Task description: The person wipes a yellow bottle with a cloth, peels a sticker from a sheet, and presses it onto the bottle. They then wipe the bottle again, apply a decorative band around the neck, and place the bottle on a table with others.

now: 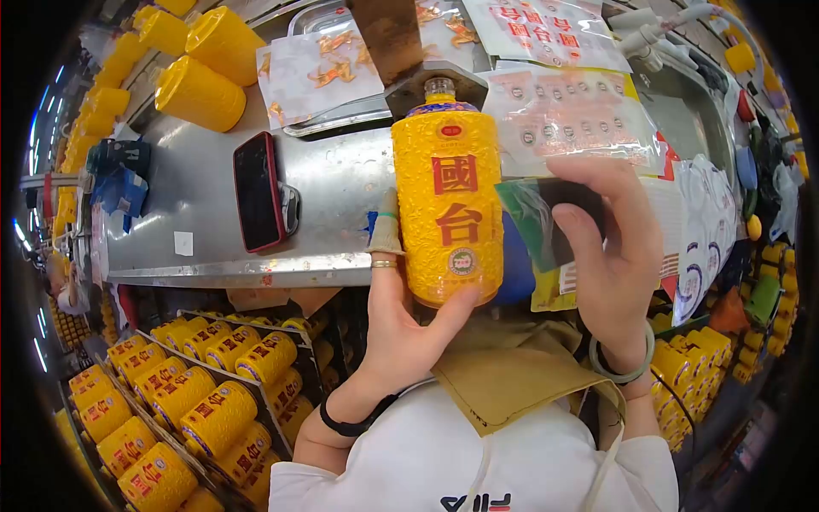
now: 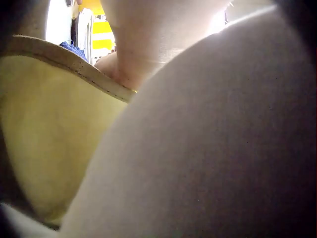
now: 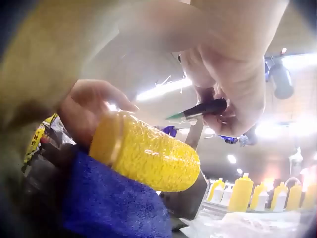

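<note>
The right hand [image 1: 621,264] pinches a black, green-edged scraper [image 1: 531,213] tightly between thumb and fingers. Just beside it, the left hand [image 1: 399,333] grips the yellow bottle's [image 1: 448,200] base, thumb in front; a loose hold could let the bottle roll, scuffing its lettering.

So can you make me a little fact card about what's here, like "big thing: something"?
Big thing: yellow bottle with red characters, its clear neck pointing away from the person
Left hand: holds the bottle near its base
Right hand: pinches a green-and-black scraper
On the metal table: phone in a red case, left of the bottle
Sheet with small round stickers: right of the bottle's neck
Lower left: racks of more yellow bottles
</note>
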Motion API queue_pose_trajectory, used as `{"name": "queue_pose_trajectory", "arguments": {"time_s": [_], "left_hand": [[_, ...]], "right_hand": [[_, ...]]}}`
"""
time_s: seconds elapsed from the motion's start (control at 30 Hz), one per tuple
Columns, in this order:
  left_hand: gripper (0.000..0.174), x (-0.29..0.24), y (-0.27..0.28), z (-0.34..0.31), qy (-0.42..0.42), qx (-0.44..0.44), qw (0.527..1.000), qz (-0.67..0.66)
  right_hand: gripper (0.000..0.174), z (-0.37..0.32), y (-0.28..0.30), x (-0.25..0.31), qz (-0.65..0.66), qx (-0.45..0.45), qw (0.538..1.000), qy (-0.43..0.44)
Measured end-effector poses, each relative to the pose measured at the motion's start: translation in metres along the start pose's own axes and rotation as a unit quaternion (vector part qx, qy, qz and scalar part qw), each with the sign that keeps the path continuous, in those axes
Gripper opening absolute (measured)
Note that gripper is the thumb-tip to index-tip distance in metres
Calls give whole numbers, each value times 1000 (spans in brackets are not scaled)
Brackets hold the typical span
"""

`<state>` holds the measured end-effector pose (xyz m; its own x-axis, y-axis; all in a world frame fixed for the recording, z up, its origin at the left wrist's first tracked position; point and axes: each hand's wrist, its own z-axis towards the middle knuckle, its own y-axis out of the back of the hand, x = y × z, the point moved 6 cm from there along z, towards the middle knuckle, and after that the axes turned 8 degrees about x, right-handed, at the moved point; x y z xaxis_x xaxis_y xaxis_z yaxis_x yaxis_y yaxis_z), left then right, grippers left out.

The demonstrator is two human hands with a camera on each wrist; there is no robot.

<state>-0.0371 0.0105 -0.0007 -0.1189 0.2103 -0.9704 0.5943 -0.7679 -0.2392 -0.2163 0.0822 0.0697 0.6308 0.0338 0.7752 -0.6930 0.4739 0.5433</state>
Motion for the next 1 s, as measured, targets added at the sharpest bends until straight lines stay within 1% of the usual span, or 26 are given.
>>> {"name": "queue_pose_trajectory", "arguments": {"time_s": [0.03, 0.07, 0.1, 0.17, 0.2, 0.23, 0.3, 0.33, 0.37, 0.4, 0.43, 0.47, 0.5, 0.53, 0.57, 0.6, 0.63, 0.67, 0.7, 0.77, 0.87, 0.97, 1.0], "left_hand": [[91, 2, 1, 0, 12, -5, 1000, 0], [91, 5, 1, -1, 24, -10, 1000, 0], [91, 7, 0, -1, 26, -8, 1000, 1], [92, 8, 0, -2, 13, -27, 999, -10], [92, 7, -1, -1, 14, -26, 1000, -10], [96, 6, -2, -1, 20, -36, 999, -24], [99, 7, 2, -2, 27, -46, 998, -37], [104, 7, 5, -3, 9, -12, 999, -34], [110, 7, 6, -4, -8, 23, 999, -31], [108, 6, 11, -6, -40, 0, 998, 45], [108, 9, 13, -6, -40, 0, 998, 46], [98, 13, 17, -6, -20, -27, 996, 88], [88, 16, 22, -8, 0, -55, 990, 131], [79, 17, 27, -9, 19, -84, 981, 173], [79, 14, 27, -10, 18, -86, 981, 174], [80, 4, 23, -13, -21, -82, 961, 264], [80, -5, 18, -15, -60, -75, 932, 351], [83, -8, 18, -14, -74, -79, 920, 377], [83, -8, 18, -13, -75, -80, 920, 377], [85, -8, 16, -13, -76, -79, 913, 393], [84, -11, 15, -12, -93, -77, 905, 408], [85, -11, 15, -14, -95, -77, 908, 402], [85, -11, 15, -14, -96, -76, 908, 401]], "right_hand": [[29, -8, 0, -8, 35, -27, 999, -13], [25, -17, -3, -13, 64, -32, 996, -54], [25, -26, -4, -12, 64, -33, 996, -56], [23, -43, -12, -20, 92, -4, 984, -152], [21, -48, -16, -20, 119, -11, 981, -149], [20, -54, -24, -21, 198, -42, 966, -158], [20, -58, -29, -19, 170, 12, 974, -147], [21, -61, -35, -17, 228, 3, 959, -168], [21, -63, -35, -19, 229, 1, 959, -167], [22, -66, -35, -25, 182, 12, 967, -179], [23, -67, -33, -29, 134, 23, 973, -189], [24, -67, -28, -34, 90, 17, 972, -218], [25, -66, -25, -40, 57, -9, 983, -172], [25, -68, -21, -42, 82, -7, 976, -200], [25, -70, -19, -40, 106, -5, 968, -228], [25, -71, -19, -35, 107, -3, 968, -228], [25, -72, -19, -27, 139, -11, 970, -200], [24, -73, -18, -21, 170, -19, 970, -170], [22, -78, -20, -20, 189, 0, 964, -186], [23, -78, -23, -14, 157, 34, 975, -155], [22, -77, -25, -11, 141, 37, 978, -148], [22, -69, -28, 0, 132, 37, 981, -139], [23, -66, -30, 4, 119, 41, 985, -116]]}}
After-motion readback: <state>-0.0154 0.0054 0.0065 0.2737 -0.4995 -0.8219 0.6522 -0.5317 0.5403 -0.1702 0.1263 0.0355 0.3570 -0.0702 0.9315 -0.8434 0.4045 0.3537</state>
